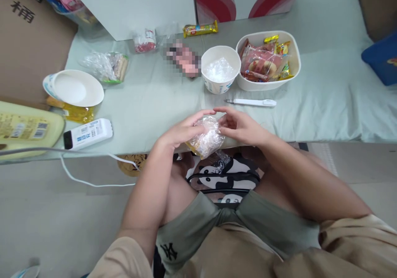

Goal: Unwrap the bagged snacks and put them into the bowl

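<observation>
Two hands [182,129] [243,125] around crinkly, shiny plastic packet [208,137]

A tan short-sleeved top [198,255] meets grey-green shorts [279,222] bearing a black monogram [169,252].

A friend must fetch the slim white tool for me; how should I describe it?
On the pale green cloth, find the oblong white tub holding wrapped snacks. On its near side, beyond the right hand, lies the slim white tool. Unlike the tub and round cup, it is straight and pen-like, with a dark tip pointing left.
</observation>
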`<state>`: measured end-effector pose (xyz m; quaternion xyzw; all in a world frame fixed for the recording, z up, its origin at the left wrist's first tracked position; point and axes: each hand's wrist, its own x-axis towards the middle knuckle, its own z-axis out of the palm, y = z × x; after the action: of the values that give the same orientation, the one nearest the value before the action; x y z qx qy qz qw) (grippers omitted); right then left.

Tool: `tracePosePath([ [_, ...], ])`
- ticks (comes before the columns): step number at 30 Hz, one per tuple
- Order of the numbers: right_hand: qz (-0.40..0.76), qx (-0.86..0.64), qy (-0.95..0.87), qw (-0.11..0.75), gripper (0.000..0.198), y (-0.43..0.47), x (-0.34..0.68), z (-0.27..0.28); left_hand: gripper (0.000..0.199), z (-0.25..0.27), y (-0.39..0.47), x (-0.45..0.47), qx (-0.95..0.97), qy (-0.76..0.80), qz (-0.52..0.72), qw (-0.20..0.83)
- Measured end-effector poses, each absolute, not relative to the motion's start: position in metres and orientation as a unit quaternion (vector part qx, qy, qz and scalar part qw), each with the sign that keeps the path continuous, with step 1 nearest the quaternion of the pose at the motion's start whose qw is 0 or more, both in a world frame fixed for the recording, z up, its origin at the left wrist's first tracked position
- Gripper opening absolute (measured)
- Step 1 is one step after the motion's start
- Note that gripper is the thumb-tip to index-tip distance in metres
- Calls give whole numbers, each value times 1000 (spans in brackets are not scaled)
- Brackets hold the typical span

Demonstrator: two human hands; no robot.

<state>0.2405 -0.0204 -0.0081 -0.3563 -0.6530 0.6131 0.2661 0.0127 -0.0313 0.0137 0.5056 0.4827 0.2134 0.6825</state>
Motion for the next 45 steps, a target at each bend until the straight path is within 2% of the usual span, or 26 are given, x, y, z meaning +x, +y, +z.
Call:
tracePosePath([
  [2,596,-364,-668,258,62,-22,239,-7,78,15,-32,3,494,489,220,685],
  [4,584,-375,-670,264,58,-23,237,-5,78,15,-32,-6,467,475,264,698],
  [8,601,-405,-583,368,39,-26,229,-8,72,13,-29,-5,425,425,415,683],
  [11,605,-415,-529,426,44,-30,218,-17,82,6,-29,15,435,423,442,661],
  [15,570,-414,-581,407,46,-31,220,-20,91,-5,-27,38,429,466,455,626],
  [18,448,-437,-677,387,39,-23,241,-10,84,-10,-20,32,420,487,498,582],
  [20,294,-493,-731,369,28,-17,260,-4,82,-10,-15,19,411,505,535,538],
  [22,168,-543,-756,325,27,-11,278,-5,81,-11,-12,7,400,534,554,497],
  [26,79,-600,-766,218,28,-6,300,-15,83,-15,-14,-5,401,566,544,471],
  [29,100,-607,-760,211,21,-5,307,-13,89,-18,-17,-2,428,561,534,466],
  [33,272,-530,-755,272,23,-17,293,7,96,-19,-19,11,471,560,520,442],
  [37,402,-454,-726,324,31,-39,262,21,90,-15,-24,27,498,549,502,445],
  [41,416,-456,-724,308,31,-42,247,20,82,-11,-30,41,523,525,481,469],
  [45,407,-485,-729,260,33,-34,250,13,90,-7,-26,35,507,529,524,434],
])
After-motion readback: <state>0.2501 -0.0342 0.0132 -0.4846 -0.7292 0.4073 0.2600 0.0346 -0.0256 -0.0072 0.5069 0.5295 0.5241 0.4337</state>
